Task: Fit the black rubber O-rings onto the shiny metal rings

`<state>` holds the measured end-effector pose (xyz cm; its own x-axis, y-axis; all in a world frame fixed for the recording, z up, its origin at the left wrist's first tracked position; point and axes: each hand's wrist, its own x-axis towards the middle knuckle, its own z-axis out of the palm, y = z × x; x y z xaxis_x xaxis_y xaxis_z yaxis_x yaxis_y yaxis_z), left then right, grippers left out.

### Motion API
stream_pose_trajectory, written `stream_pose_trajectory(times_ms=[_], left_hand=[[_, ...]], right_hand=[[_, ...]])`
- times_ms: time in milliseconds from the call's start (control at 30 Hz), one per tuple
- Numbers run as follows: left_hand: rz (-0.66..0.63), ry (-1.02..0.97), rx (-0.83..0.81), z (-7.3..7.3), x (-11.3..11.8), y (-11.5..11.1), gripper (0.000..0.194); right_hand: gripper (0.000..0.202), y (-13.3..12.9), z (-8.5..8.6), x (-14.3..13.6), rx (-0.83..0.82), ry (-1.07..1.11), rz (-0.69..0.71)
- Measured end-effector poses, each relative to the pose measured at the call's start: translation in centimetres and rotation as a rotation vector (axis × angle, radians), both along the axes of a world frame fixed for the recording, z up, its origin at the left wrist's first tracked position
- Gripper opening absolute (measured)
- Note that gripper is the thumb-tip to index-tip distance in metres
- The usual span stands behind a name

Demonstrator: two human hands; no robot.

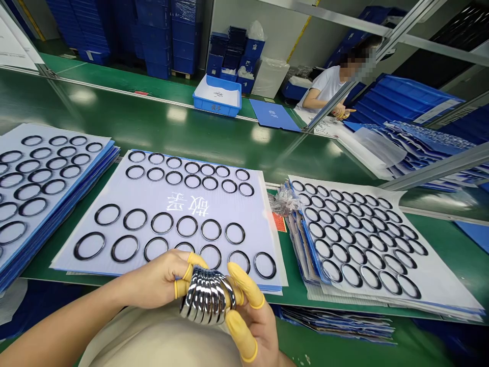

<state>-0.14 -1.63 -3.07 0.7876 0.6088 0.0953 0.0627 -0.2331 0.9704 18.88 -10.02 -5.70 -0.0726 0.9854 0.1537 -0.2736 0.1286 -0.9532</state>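
Close to my body I hold a row of shiny chrome metal rings [206, 298], nested side by side. My left hand [164, 280] grips the left end, fingertips in yellow finger cots at the rings' upper left edge. At the right end is my right hand [257, 318], its yellow-cotted thumb and index finger spread around the last ring and another finger tucked by the ring opening. Just beyond the hands lies a white-covered sheet [141, 199] with rows of dark-edged rings and white handwritten characters. A single ring [265, 265] sits at its near right corner.
More ring-covered sheets are stacked at left [86, 173] and right [431, 275]. Crumpled clear plastic [284, 200] lies between stacks. Past the green bench [171, 117] stands a blue tray [217, 107]. A co-worker [328, 84] sits behind a metal frame post [344, 92].
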Motion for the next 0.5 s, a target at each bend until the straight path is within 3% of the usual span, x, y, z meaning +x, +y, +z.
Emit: stream_pose_trajectory(times_ms=[500], left_hand=[[0.012,-0.044,-0.031,-0.5,0.2,0.1,0.042]], right_hand=[[0.049,0.6,-2.0,-0.1,0.204,-0.074,-0.008]])
